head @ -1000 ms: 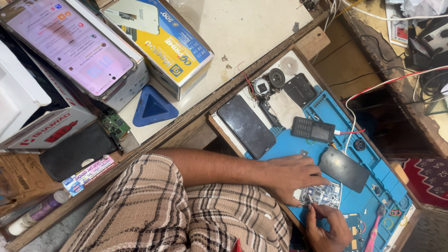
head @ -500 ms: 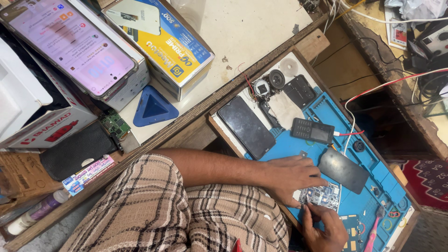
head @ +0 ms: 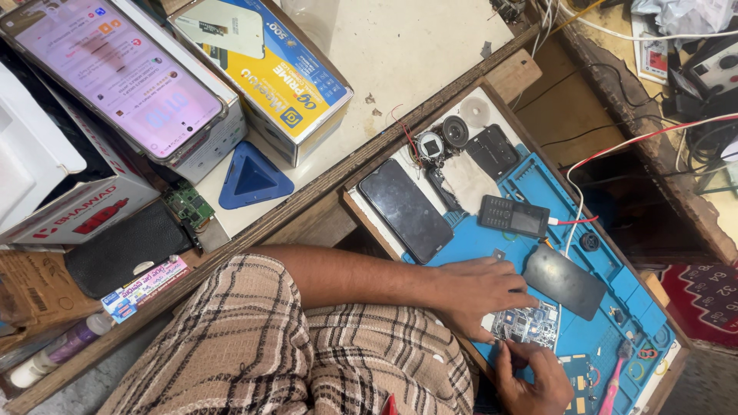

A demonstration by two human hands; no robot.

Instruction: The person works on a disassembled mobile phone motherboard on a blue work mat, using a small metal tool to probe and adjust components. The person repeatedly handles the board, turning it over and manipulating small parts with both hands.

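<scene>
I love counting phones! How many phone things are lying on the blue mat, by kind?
Smartphones lying flat, dark: 2
Small keypad phone: 1
Circuit board under the left hand: 1
Round speakers: 2
Total: 6

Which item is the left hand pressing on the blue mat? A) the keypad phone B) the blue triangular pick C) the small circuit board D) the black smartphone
C: the left hand lies flat with its fingers on the edge of the small circuit board on the blue mat, while the right hand works at the board's lower edge.
</scene>
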